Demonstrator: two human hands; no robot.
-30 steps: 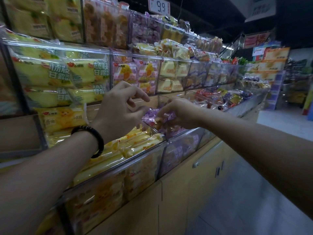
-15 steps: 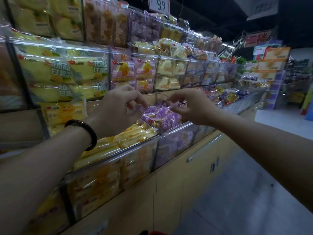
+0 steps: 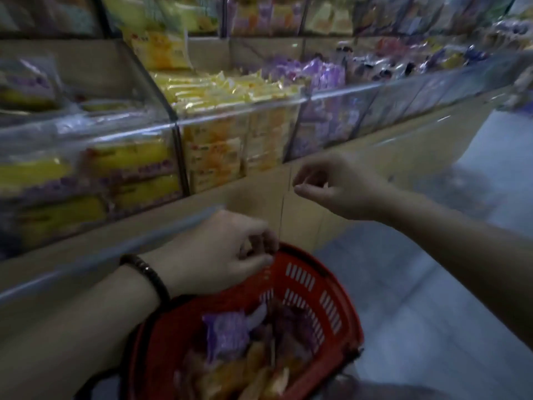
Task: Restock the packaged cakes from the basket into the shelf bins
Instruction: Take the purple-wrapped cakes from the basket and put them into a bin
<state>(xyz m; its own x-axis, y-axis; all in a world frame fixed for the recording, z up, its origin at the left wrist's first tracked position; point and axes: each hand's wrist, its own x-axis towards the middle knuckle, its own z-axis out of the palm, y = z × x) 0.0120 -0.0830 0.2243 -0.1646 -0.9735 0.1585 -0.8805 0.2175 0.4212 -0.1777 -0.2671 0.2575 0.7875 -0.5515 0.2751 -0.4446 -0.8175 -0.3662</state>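
A red plastic basket (image 3: 323,295) sits low in front of me on the floor side of the shelf, holding purple-wrapped cakes (image 3: 227,333) and orange-brown packs (image 3: 245,373). My left hand (image 3: 219,252), with a dark bead bracelet on the wrist, hovers over the basket's far rim with fingers loosely curled and nothing in them. My right hand (image 3: 337,186) hangs higher, in front of the wooden cabinet, fingers loosely curled and empty. Above, the clear shelf bins hold yellow cakes (image 3: 230,90) and purple cakes (image 3: 314,73).
The acrylic bin front (image 3: 245,111) runs across the view above both hands. Wooden cabinet doors (image 3: 259,197) lie below the bins. More yellow packs (image 3: 86,174) fill the left bin. Grey floor (image 3: 418,298) extends to the right of the basket.
Both hands have left the purple-cake bin and dropped down toward the basket. My view has tilted downward, so the basket now shows.
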